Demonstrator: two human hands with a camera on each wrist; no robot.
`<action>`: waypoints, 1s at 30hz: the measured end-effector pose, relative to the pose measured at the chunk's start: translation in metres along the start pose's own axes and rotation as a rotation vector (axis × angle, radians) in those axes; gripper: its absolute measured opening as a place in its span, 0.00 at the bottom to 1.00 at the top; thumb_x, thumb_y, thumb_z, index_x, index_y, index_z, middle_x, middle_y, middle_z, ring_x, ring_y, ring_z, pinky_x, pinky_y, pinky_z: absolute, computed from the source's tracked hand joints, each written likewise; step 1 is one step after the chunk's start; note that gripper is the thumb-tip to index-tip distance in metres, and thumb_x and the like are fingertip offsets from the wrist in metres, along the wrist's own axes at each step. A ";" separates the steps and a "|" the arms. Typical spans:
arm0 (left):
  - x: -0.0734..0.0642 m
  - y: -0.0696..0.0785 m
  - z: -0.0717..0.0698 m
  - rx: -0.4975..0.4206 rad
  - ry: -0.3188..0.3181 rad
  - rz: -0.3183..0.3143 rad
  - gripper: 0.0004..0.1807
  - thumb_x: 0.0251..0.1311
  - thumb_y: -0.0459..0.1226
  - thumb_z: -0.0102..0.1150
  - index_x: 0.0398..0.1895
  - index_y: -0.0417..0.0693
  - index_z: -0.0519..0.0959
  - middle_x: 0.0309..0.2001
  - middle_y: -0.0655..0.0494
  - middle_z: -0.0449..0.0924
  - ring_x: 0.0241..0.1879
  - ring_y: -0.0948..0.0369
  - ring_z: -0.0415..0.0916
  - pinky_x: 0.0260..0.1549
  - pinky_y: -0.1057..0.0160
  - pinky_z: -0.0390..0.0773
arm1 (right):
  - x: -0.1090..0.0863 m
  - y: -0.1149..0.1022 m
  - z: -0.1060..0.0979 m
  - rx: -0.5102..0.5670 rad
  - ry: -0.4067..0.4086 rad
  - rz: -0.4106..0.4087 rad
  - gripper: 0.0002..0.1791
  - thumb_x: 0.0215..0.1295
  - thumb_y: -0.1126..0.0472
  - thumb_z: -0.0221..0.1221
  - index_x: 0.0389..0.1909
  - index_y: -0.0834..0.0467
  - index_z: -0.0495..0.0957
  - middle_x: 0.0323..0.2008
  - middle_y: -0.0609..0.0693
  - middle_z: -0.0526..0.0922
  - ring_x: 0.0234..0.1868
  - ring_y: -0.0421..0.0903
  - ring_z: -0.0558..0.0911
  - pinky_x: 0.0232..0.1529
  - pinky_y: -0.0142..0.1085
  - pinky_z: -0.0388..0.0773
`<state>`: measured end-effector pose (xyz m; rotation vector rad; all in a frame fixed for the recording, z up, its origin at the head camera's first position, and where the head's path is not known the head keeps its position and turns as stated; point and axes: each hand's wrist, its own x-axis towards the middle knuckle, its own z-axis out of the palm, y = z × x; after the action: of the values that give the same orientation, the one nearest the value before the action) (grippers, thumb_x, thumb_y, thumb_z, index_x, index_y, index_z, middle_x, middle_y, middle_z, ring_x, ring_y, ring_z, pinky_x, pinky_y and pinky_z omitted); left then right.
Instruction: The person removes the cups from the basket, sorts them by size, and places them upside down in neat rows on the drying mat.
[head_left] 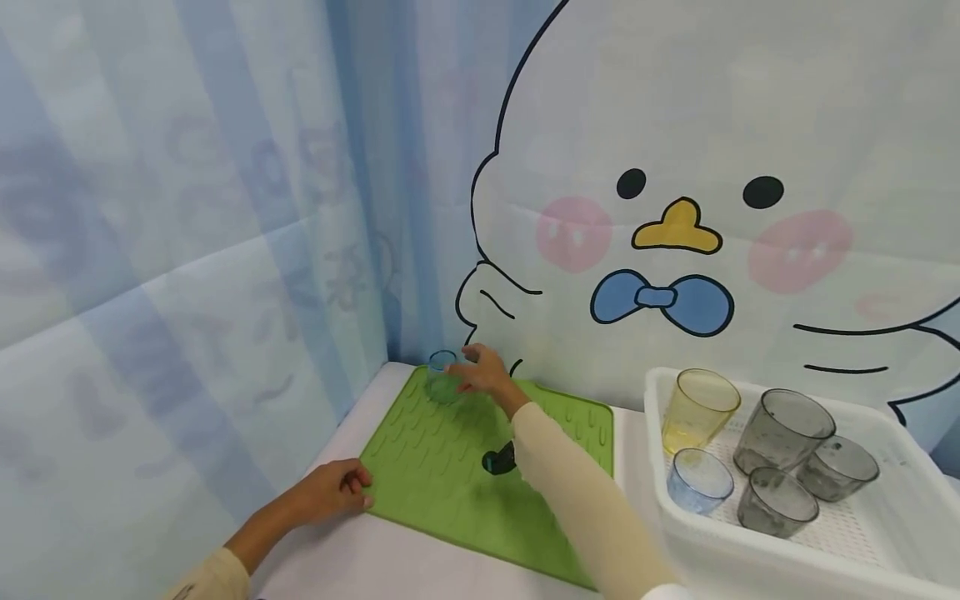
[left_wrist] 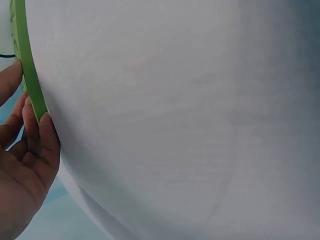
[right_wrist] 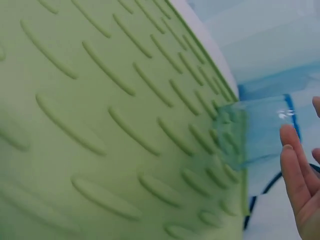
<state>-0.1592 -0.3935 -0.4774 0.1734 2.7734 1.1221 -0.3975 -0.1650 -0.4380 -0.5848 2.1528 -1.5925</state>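
A pale blue clear glass (head_left: 442, 382) stands upright on the far left corner of a green ridged mat (head_left: 427, 467). My right hand (head_left: 480, 372) is beside the glass on its right, its fingers spread. In the right wrist view, straight fingertips overlap the rim area of the glass (right_wrist: 262, 130); whether they touch it I cannot tell. My left hand (head_left: 333, 489) is at the mat's near left corner with bent, loose fingers. The left wrist view has its fingertips (left_wrist: 47, 130) against the green mat edge (left_wrist: 30, 75), and no firm grip shows.
A white basket (head_left: 750, 557) stands on the right, with a yellow glass (head_left: 697, 412), a small blue glass (head_left: 699, 483) and several grey glasses (head_left: 783, 433) inside. Curtains (head_left: 187, 208) close off the left and back. A white cloth (head_left: 427, 554) covers the table.
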 end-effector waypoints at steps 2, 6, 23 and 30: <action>0.000 0.001 -0.001 -0.007 -0.011 -0.008 0.15 0.60 0.39 0.69 0.43 0.38 0.78 0.35 0.55 0.76 0.34 0.65 0.71 0.33 0.67 0.73 | -0.003 -0.004 -0.007 -0.018 0.000 -0.009 0.36 0.67 0.55 0.65 0.71 0.63 0.65 0.70 0.62 0.68 0.36 0.53 0.88 0.47 0.46 0.84; 0.001 0.001 -0.002 -0.012 -0.031 -0.014 0.16 0.60 0.39 0.69 0.43 0.38 0.78 0.35 0.55 0.76 0.35 0.64 0.71 0.34 0.67 0.74 | -0.012 -0.015 -0.021 -0.043 0.009 -0.017 0.33 0.68 0.53 0.65 0.69 0.63 0.68 0.65 0.61 0.74 0.34 0.50 0.88 0.42 0.41 0.84; 0.005 0.004 -0.002 -0.016 -0.049 -0.025 0.16 0.59 0.38 0.70 0.42 0.36 0.77 0.33 0.54 0.75 0.33 0.64 0.70 0.32 0.68 0.74 | -0.092 -0.041 -0.089 -0.172 -0.012 -0.114 0.20 0.68 0.53 0.64 0.55 0.59 0.78 0.51 0.56 0.81 0.27 0.47 0.84 0.32 0.37 0.81; 0.006 0.000 0.001 0.000 -0.036 -0.025 0.15 0.57 0.38 0.70 0.40 0.36 0.78 0.33 0.54 0.75 0.32 0.65 0.70 0.32 0.69 0.74 | -0.135 -0.034 -0.114 -0.213 -0.047 -0.167 0.19 0.67 0.52 0.65 0.53 0.58 0.79 0.49 0.55 0.82 0.26 0.49 0.84 0.31 0.39 0.81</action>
<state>-0.1651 -0.3917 -0.4782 0.1565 2.7364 1.1020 -0.3438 -0.0098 -0.3647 -0.8806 2.3063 -1.4222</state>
